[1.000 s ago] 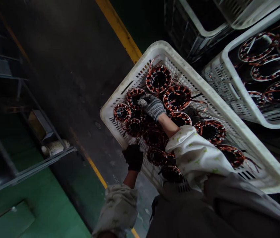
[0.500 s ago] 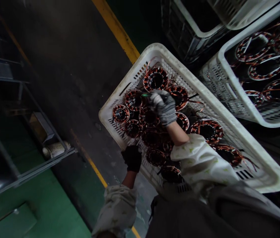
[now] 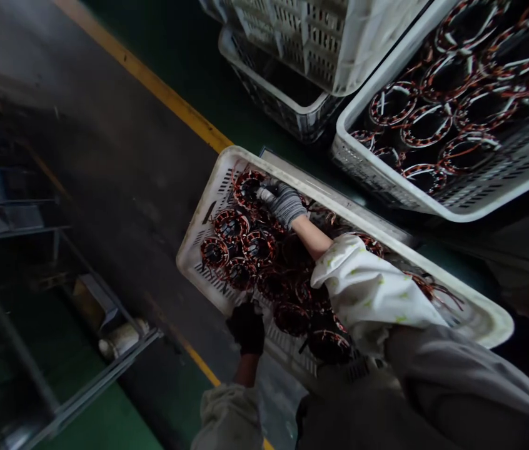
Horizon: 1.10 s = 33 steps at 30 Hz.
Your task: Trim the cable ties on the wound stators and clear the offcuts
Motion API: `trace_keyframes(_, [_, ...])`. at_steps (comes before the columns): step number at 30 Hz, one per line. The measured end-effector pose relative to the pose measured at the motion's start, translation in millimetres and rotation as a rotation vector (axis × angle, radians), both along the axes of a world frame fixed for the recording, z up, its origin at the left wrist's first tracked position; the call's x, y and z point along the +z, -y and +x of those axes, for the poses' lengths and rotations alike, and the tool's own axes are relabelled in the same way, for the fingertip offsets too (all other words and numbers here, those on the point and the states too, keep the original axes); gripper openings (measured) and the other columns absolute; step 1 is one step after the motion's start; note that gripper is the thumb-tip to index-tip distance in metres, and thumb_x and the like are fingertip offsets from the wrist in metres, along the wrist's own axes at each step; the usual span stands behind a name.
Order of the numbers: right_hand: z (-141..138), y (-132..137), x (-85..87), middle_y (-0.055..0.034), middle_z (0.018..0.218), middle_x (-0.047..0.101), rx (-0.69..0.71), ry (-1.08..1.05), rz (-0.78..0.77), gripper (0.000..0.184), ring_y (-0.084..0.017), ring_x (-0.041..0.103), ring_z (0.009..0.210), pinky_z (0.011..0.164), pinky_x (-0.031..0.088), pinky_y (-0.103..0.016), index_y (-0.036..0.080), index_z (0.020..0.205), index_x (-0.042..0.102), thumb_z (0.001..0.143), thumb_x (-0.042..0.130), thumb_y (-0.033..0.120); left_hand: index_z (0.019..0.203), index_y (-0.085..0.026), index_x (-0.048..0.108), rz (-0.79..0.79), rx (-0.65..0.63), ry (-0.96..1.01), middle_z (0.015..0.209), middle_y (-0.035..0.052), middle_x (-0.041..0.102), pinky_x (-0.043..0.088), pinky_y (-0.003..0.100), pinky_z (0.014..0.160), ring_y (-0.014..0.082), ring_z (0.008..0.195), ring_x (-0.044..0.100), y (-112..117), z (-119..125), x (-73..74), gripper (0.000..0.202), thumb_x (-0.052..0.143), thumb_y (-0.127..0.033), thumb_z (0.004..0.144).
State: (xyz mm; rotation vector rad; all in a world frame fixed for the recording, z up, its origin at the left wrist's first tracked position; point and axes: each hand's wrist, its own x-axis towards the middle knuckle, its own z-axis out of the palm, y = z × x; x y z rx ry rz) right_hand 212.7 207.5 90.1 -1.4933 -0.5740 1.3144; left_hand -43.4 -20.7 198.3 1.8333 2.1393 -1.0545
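Observation:
A white plastic crate of copper-wound motor stators lies in front of me, its contents packed close together. My right hand, in a grey knit glove, presses in at the far end, closed around a small dark tool beside a stator. My left hand, in a black glove, grips the crate's near rim. A white printed sleeve hides part of the crate's load.
A second white crate full of stators stands at upper right, with further stacked crates beyond it. A yellow floor line crosses dark floor. A metal rack stands at lower left.
The crate has swung and tilted, its right end rising, and the whole view has rotated. My right hand has moved back left over the stators. My left hand stays on the rim.

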Motion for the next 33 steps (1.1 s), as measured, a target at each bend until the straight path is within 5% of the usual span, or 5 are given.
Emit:
trace_keyframes(4, [2, 0, 0.9, -0.0064, 0.113, 0.086, 0.056, 0.011, 0.021, 0.033, -0.029, 0.08, 0.109, 0.116, 0.063, -0.051, 0.023, 0.115, 0.082, 0.093, 0.088, 0.047, 0.144, -0.025, 0.083, 0.015, 0.004, 0.015, 0.104, 0.013, 0.084, 0.054, 0.038, 0.085, 0.0299, 0.1, 0.08, -1, 1, 1.6, 0.04, 0.058, -0.029, 0.113])
trace_keyframes(11, [-4, 5, 3.9, -0.0088, 0.118, 0.087, 0.036, 0.078, 0.01, 0.033, -0.03, 0.081, 0.112, 0.117, 0.062, -0.052, 0.022, 0.121, 0.083, 0.096, 0.084, 0.044, 0.13, -0.027, 0.088, -0.004, 0.018, 0.014, 0.106, 0.0123, 0.085, 0.055, 0.041, 0.086, 0.0312, 0.103, 0.08, 0, 1, 1.9, 0.035, 0.057, -0.03, 0.114])
trace_keyframes(24, [12, 5, 26.7, -0.0063, 0.126, 0.087, 0.292, 0.219, -0.069, 0.037, -0.027, 0.08, 0.117, 0.117, 0.06, -0.046, 0.023, 0.136, 0.082, 0.103, 0.079, 0.039, 0.141, -0.026, 0.086, 0.014, 0.02, -0.006, 0.104, 0.0127, 0.085, 0.053, 0.04, 0.085, 0.0309, 0.1, 0.08, 4, -5, -6.8, 0.038, 0.06, -0.034, 0.114])
trace_keyframes(28, [10, 3, 21.8, -0.0062, 0.123, 0.087, 0.241, 0.179, -0.058, 0.036, -0.027, 0.079, 0.116, 0.117, 0.06, -0.046, 0.022, 0.132, 0.083, 0.102, 0.08, 0.042, 0.128, -0.024, 0.09, -0.004, 0.019, -0.031, 0.102, 0.0127, 0.084, 0.052, 0.039, 0.086, 0.0302, 0.101, 0.079, 6, -8, -8.5, 0.035, 0.06, -0.037, 0.114])
trace_keyframes(33, [4, -1, 18.4, -0.0075, 0.12, 0.086, 0.158, 0.126, -0.038, 0.036, -0.028, 0.079, 0.117, 0.121, 0.058, -0.049, 0.021, 0.127, 0.083, 0.098, 0.084, 0.041, 0.14, -0.026, 0.085, 0.012, -0.008, 0.007, 0.108, 0.0131, 0.086, 0.052, 0.04, 0.087, 0.0316, 0.106, 0.079, 9, -15, -12.0, 0.04, 0.057, -0.037, 0.116])
